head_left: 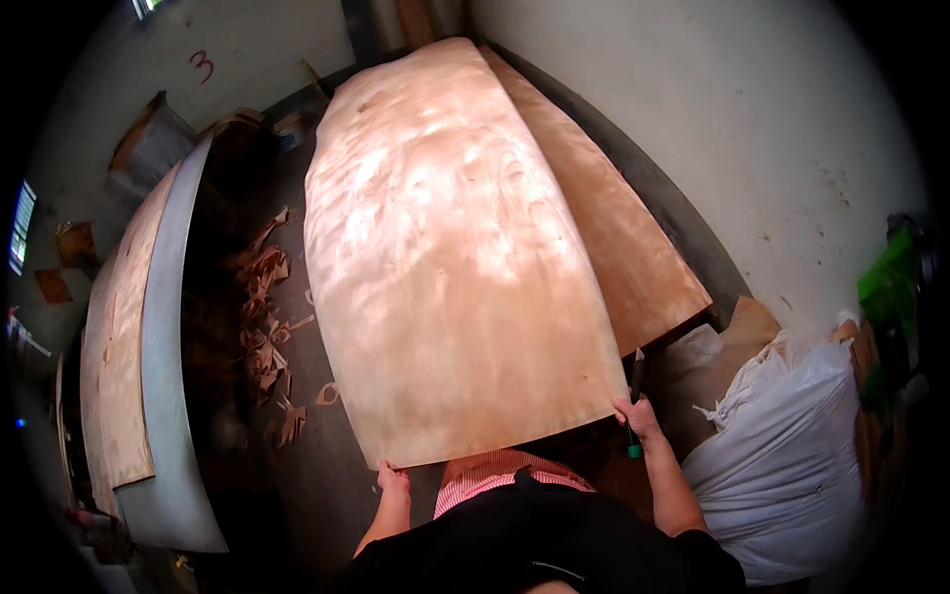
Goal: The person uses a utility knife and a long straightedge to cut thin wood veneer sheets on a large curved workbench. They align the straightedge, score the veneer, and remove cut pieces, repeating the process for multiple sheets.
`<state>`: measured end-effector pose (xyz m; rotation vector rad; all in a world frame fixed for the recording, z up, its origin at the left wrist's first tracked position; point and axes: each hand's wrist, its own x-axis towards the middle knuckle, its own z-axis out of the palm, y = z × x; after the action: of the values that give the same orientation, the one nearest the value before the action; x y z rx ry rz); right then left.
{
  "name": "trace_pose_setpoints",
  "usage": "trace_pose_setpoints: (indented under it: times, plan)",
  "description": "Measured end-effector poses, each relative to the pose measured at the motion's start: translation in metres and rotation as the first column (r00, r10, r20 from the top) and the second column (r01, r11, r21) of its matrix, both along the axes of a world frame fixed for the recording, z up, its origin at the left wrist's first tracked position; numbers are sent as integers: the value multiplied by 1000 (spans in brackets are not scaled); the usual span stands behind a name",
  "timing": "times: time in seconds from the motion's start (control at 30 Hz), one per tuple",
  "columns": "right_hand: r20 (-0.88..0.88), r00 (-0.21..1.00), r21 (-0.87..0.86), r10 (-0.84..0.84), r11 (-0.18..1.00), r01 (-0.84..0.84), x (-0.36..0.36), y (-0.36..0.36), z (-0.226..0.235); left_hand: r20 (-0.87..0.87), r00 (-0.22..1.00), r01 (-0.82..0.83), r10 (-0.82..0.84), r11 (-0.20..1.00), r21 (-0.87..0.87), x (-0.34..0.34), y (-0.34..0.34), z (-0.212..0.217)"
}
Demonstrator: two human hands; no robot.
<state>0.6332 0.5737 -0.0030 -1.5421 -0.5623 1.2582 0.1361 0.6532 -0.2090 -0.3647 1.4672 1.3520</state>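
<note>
A large thin sheet of pale wood veneer (455, 257) stretches away from me, its near edge level with my waist. My left hand (393, 478) grips the sheet's near left corner. My right hand (636, 416) holds the near right corner and also clasps a slim tool with a green handle (633, 447). A second veneer sheet (623, 238) lies under the first one, showing along its right side.
Left of me a grey metal table (168, 396) carries another veneer sheet (114, 346). Veneer scraps (267, 327) litter the dark floor between. A stuffed white sack (792, 445) stands at my right by the white wall (752, 119), with a green object (886, 282) beyond it.
</note>
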Motion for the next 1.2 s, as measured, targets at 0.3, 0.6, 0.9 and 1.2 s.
trace_pose_setpoints:
  times: [0.3, 0.6, 0.9, 1.2]
  plan:
    - [200, 980, -7, 16, 1000, -15, 128, 8, -19, -9, 1000, 6, -5, 999, 34, 112, -14, 18]
    - [216, 976, -81, 29, 997, -12, 181, 41, -13, 33, 999, 33, -33, 999, 11, 185, 10, 12]
    - [256, 965, -144, 49, 990, -12, 192, 30, -4, 8, 999, 46, -46, 992, -121, 204, -2, 3]
    - [384, 918, -153, 95, 988, -38, 251, 45, -58, -121, 992, 28, -36, 997, -73, 252, 9, -2]
